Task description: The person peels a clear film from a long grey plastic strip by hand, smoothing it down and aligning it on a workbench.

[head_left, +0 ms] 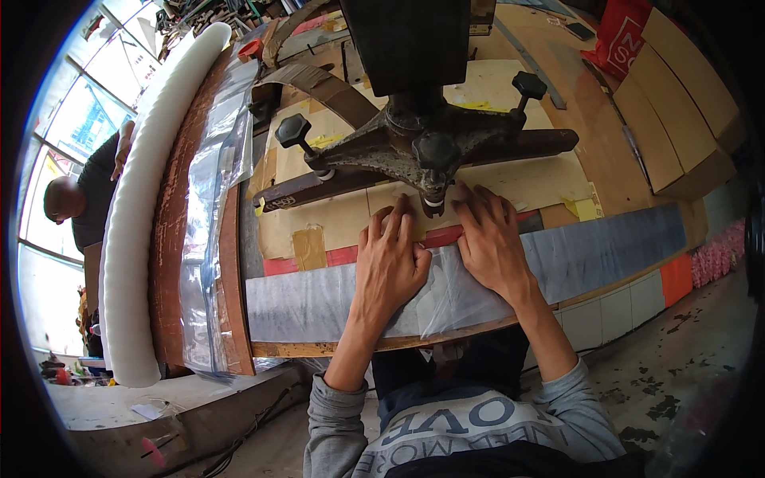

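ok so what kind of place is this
Probably a small workshop: a heavy metal machine with black knobs stands over the worktable, with a thick white roll on the left and a cardboard box on the right.

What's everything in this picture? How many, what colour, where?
machine: one, black, top middle
knobs: three, black, on machine
card: count unclear, tan, under machine
table: one, brown, middle
strip: one, grey, on table
roll: one, white, left
plastic: one sheet, clear, beside roll
bag: one, red, top right
boxes: count unclear, brown, right
heap: one, pink, far right
clutter: uncountable, mixed, top left
other person: one, black top, far left
sleeves: two, grey, bottom
left fingers: one hand's, bare, on card
right fingers: one hand's, bare, on card
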Action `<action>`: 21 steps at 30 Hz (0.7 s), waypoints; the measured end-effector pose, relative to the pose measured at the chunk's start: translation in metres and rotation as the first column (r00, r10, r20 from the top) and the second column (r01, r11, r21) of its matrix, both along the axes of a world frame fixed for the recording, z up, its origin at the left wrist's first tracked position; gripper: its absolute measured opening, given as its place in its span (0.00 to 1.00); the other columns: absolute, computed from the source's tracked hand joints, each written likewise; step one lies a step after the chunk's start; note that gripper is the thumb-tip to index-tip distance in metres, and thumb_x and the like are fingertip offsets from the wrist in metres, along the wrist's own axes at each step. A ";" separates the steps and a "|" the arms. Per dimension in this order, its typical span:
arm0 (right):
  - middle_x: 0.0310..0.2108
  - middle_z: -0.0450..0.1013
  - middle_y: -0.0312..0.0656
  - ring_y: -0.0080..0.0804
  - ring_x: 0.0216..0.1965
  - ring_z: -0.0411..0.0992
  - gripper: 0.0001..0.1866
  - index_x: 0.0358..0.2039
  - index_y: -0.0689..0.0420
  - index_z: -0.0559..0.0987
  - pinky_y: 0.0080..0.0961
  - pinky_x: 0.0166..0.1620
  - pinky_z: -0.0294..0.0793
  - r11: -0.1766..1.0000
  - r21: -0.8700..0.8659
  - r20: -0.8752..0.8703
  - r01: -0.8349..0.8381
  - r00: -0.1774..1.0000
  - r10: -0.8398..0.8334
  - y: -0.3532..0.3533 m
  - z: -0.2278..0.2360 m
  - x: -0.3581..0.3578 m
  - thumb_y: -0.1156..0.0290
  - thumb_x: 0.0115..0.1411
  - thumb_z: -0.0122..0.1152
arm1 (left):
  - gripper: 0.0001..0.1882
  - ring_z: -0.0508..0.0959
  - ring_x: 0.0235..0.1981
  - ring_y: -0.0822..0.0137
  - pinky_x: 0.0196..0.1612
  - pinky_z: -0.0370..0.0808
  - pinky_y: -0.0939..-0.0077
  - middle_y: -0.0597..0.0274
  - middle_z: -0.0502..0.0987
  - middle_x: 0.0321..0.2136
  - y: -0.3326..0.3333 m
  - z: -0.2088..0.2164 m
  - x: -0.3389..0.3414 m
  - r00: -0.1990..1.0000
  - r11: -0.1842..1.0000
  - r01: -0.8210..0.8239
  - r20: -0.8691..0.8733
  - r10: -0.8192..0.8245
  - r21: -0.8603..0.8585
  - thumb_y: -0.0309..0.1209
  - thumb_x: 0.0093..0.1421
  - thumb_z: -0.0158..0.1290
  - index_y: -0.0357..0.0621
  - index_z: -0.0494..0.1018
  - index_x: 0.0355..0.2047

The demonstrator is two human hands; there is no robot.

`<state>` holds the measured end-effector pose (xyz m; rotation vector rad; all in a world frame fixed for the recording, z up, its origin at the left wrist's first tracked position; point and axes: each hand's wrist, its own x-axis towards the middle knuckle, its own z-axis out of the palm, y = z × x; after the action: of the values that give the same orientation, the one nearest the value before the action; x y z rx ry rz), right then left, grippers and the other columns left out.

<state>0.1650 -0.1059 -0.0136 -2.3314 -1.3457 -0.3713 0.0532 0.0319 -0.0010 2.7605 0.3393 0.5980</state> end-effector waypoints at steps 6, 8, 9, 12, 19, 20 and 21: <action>0.57 0.64 0.47 0.45 0.57 0.61 0.20 0.47 0.59 0.69 0.47 0.58 0.56 1.000 0.010 -0.009 -0.001 1.000 0.001 0.000 0.000 0.000 0.72 0.51 0.56 | 0.23 0.66 0.53 0.47 0.54 0.65 0.56 0.39 0.64 0.54 0.000 -0.003 0.000 1.000 1.000 0.007 0.018 -0.006 -0.025 0.30 0.48 0.46 0.28 0.66 0.44; 0.57 0.64 0.46 0.45 0.57 0.61 0.20 0.47 0.59 0.69 0.46 0.58 0.56 1.000 0.009 -0.012 0.001 1.000 -0.001 -0.001 0.000 -0.001 0.72 0.51 0.56 | 0.22 0.66 0.53 0.46 0.54 0.66 0.56 0.38 0.64 0.54 0.000 -0.002 0.001 1.000 0.999 0.013 0.025 -0.013 -0.032 0.29 0.48 0.46 0.27 0.66 0.44; 0.57 0.64 0.46 0.45 0.57 0.61 0.20 0.47 0.59 0.69 0.46 0.58 0.56 1.000 0.013 -0.014 -0.003 1.000 0.003 -0.001 0.001 0.000 0.72 0.51 0.56 | 0.22 0.66 0.53 0.45 0.54 0.67 0.57 0.37 0.64 0.53 -0.001 -0.001 0.001 0.999 0.999 0.016 0.031 -0.015 -0.047 0.28 0.48 0.46 0.27 0.66 0.43; 0.57 0.64 0.46 0.45 0.56 0.61 0.21 0.47 0.59 0.69 0.46 0.58 0.56 1.000 0.015 -0.019 -0.006 1.000 0.006 -0.001 0.000 0.000 0.72 0.51 0.56 | 0.22 0.66 0.53 0.44 0.53 0.68 0.58 0.36 0.64 0.53 -0.002 0.000 0.002 0.999 0.998 0.020 0.040 -0.018 -0.060 0.27 0.48 0.46 0.26 0.66 0.44; 0.57 0.64 0.45 0.44 0.57 0.61 0.21 0.48 0.59 0.69 0.46 0.59 0.56 1.000 0.001 -0.017 0.000 1.000 0.000 0.000 0.002 0.000 0.72 0.51 0.56 | 0.24 0.66 0.54 0.46 0.54 0.67 0.57 0.37 0.65 0.54 -0.003 0.001 0.000 1.000 0.990 -0.007 0.023 0.010 -0.138 0.30 0.48 0.47 0.26 0.66 0.45; 0.57 0.64 0.45 0.44 0.57 0.61 0.21 0.48 0.59 0.69 0.46 0.59 0.56 1.000 0.001 -0.018 -0.011 1.000 0.011 0.001 0.001 0.000 0.72 0.51 0.56 | 0.24 0.66 0.54 0.46 0.54 0.67 0.57 0.37 0.65 0.54 -0.003 0.001 0.000 1.000 0.990 -0.019 0.022 0.022 -0.138 0.30 0.48 0.47 0.26 0.66 0.45; 0.57 0.64 0.45 0.44 0.57 0.61 0.21 0.48 0.59 0.69 0.45 0.59 0.56 1.000 -0.005 -0.021 -0.005 1.000 0.005 0.000 0.000 0.000 0.72 0.51 0.56 | 0.25 0.66 0.54 0.49 0.56 0.64 0.55 0.39 0.65 0.54 -0.003 0.000 -0.001 0.999 0.999 -0.033 0.010 0.033 -0.039 0.31 0.48 0.47 0.27 0.66 0.46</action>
<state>0.1647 -0.1057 -0.0134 -2.3293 -1.3434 -0.3416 0.0526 0.0293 -0.0009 2.7180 0.3909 0.6081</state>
